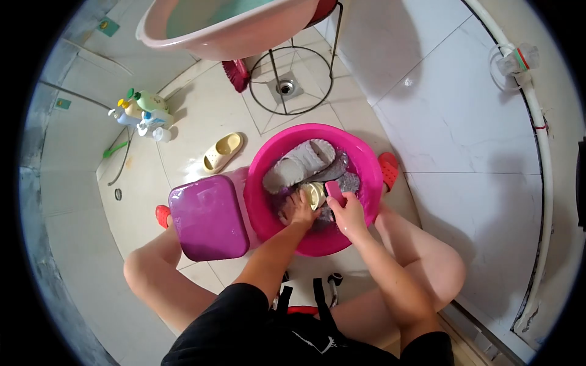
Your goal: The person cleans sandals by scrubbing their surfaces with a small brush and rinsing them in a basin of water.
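Note:
A deep pink basin (251, 207) of water sits between my knees with several slippers in it. My left hand (298, 209) is low in the basin, its fingers against a cream clog (315, 194) and holding it in place; part of the grip is hidden. My right hand (349, 215) is closed around a pink brush (334, 191), just right of the clog. Whether the bristles touch the clog is hidden. Beyond both hands a light grey slipper (293, 169) lies on top, with darker grey footwear (348, 182) partly in the water.
A purple-lidded box (207, 218) stands left of the basin. Another cream clog (223, 152) lies on the tiles. Ahead, a pale pink tub (238, 36) rests on a wire stand (273, 70) over a floor drain (285, 88). Bottles (152, 102) and a dark red brush (235, 75) are farther off.

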A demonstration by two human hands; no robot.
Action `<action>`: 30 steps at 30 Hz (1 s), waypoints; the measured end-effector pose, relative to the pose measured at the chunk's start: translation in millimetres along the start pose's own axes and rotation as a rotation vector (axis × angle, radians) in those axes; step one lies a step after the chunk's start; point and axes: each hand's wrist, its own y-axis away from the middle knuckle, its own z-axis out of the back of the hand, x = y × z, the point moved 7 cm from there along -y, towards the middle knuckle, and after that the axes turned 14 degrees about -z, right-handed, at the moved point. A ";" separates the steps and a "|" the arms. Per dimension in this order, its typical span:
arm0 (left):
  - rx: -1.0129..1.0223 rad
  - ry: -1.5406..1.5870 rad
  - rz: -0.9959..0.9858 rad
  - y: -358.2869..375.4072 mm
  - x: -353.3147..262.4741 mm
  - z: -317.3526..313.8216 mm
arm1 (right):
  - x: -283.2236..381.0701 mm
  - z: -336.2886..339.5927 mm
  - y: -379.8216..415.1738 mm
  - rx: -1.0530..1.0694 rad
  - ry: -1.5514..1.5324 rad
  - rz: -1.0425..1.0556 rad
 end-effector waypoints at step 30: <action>0.214 0.188 0.026 0.0 -8.3 16.3 | -6.6 -11.3 -15.4 -0.028 0.079 -0.010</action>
